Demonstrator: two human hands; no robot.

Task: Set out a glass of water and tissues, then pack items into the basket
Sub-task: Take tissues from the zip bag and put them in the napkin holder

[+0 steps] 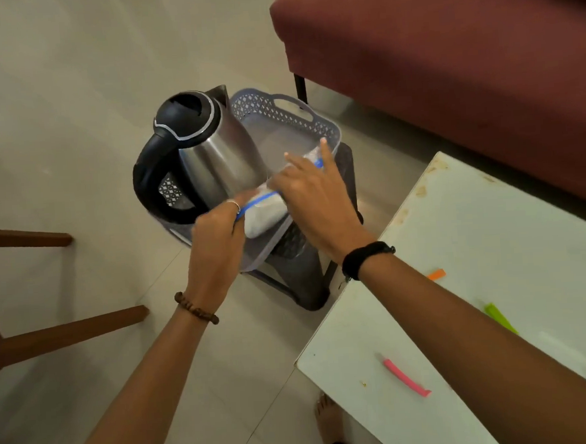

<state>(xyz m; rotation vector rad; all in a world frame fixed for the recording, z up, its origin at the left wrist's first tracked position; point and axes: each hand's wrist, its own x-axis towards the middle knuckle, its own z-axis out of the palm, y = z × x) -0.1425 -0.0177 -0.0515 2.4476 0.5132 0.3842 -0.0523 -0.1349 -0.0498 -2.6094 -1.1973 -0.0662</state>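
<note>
On a dark stool [298,283] beside the white table [475,245], a grey lattice basket [292,119] sat with a steel kettle [208,151] standing upright in its left half. Kettle's black handle [145,189] hung over the basket's near-left rim. Clear zip bag [267,213] with a blue seal and white contents lay in the basket's near-right part, pressed up against the kettle body.

Left hand [217,247] had fingers curled, pinching the bag's left end at the seal. Right hand [314,200] lay on top of the bag, index and another finger extended and spread, rest bent; can't tell if it gripped anything.

Kettle blocked the left side; free room in the basket was only the far-right portion. Maroon sofa [447,75] stood close behind the basket, table edge just beside the stool on the right. Wooden chair legs [68,328] at left, well apart from the stool.

Table top was stained, with pink [405,378], orange [437,274] and green [500,317] clips on it. Floor: pale tiles [54,99]. Bare foot [327,418] visible by the table's near corner.
</note>
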